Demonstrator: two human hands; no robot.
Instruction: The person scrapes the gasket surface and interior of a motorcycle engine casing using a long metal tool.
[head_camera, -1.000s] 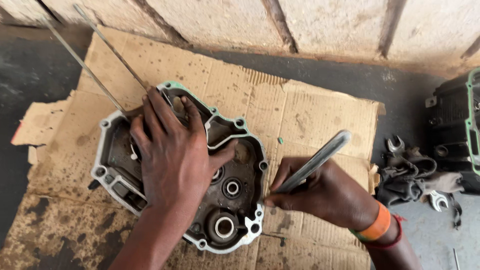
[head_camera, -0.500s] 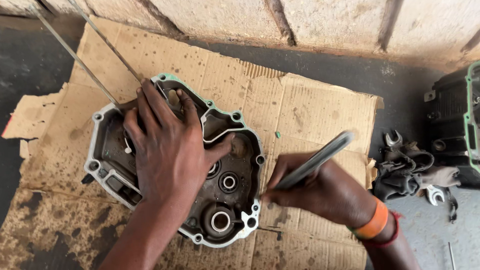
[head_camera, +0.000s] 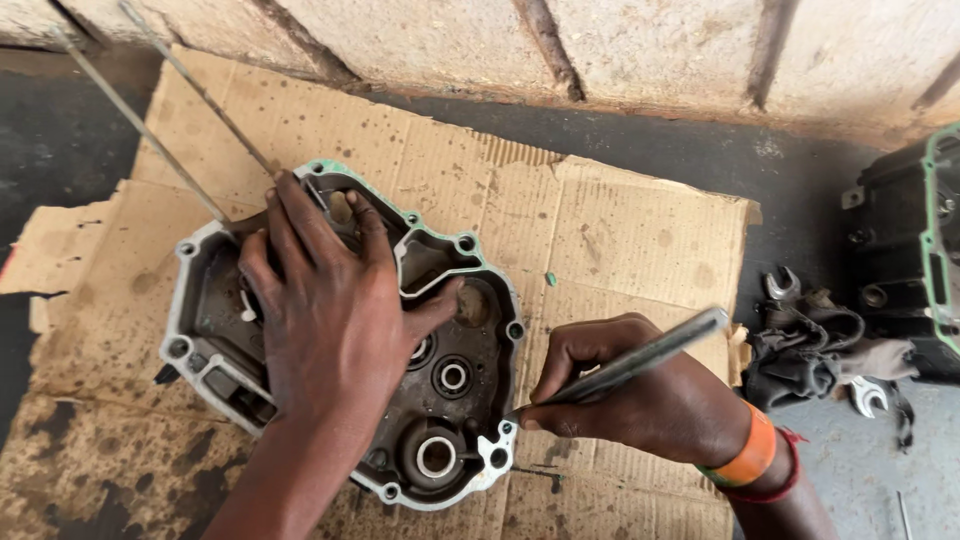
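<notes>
An engine case cover (head_camera: 470, 330) of grey metal, with green gasket remnants along its rim, lies open side up on cardboard (head_camera: 600, 230). My left hand (head_camera: 330, 310) is spread flat over its middle, pressing it down. My right hand (head_camera: 630, 395) grips a long thin metal scraper (head_camera: 640, 360) like a pen. The scraper's tip touches the cover's rim at the lower right edge. Several bearing holes show inside the cover below my left palm.
Two thin metal rods (head_camera: 170, 110) run from the top left toward the cover. A stone wall (head_camera: 560, 40) lies behind the cardboard. At the right sit a dark rag with spanners (head_camera: 810, 340) and another black engine part (head_camera: 910, 250) with a green gasket.
The cover and both hands appear slightly lower and more to the left in view. My right hand has brought the scraper tip down onto the cover's lower right rim.
</notes>
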